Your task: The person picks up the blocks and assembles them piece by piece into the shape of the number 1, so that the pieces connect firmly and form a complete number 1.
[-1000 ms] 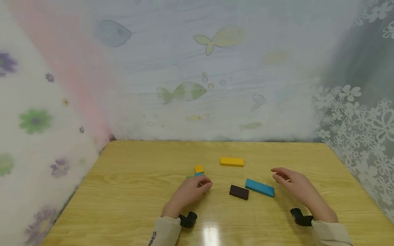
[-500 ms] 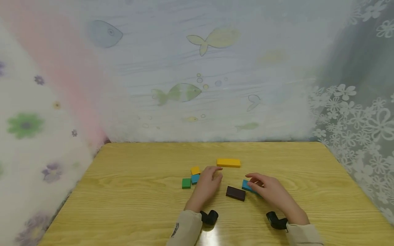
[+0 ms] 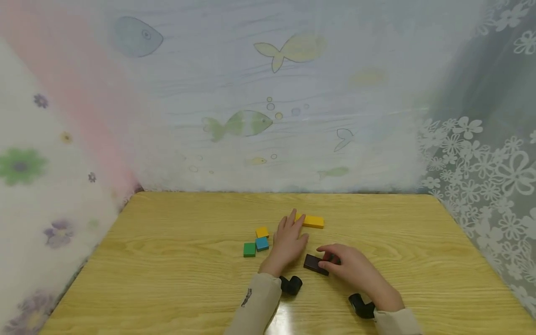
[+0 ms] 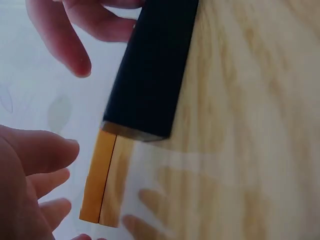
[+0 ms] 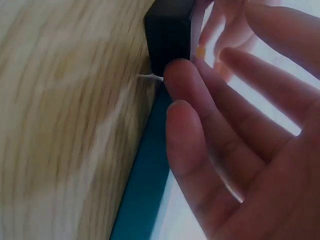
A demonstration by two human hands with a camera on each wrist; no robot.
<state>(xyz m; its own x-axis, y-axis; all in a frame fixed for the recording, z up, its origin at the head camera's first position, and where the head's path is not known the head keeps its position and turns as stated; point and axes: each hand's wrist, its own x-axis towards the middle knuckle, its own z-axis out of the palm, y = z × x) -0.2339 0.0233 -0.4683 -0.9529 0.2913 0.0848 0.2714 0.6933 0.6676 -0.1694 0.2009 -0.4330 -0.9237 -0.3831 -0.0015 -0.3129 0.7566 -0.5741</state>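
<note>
My left hand [image 3: 289, 244] reaches over the left end of the long yellow block [image 3: 314, 222], fingers extended. In the left wrist view its fingertips are beside that yellow block [image 4: 97, 175]. My right hand [image 3: 356, 270] arches over the dark brown block [image 3: 311, 263], thumb tip overlapping its top and the forefinger past its far edge. Fingers of the right hand also show behind the dark block [image 4: 150, 75] in the left wrist view. A long blue block [image 5: 142, 170] lies under the right hand, end to end with the dark one; the head view hides it.
Left of my left hand lie a small yellow block [image 3: 262, 232], a small blue block [image 3: 262, 244] and a small green block [image 3: 249, 250]. All are on a wooden table [image 3: 176, 270]. A wall with painted fish [image 3: 247, 123] stands behind it.
My left hand has moved right and forward to the long yellow block, its fingers straightening. My right hand has moved left, past the long blue block, to the dark brown block.
</note>
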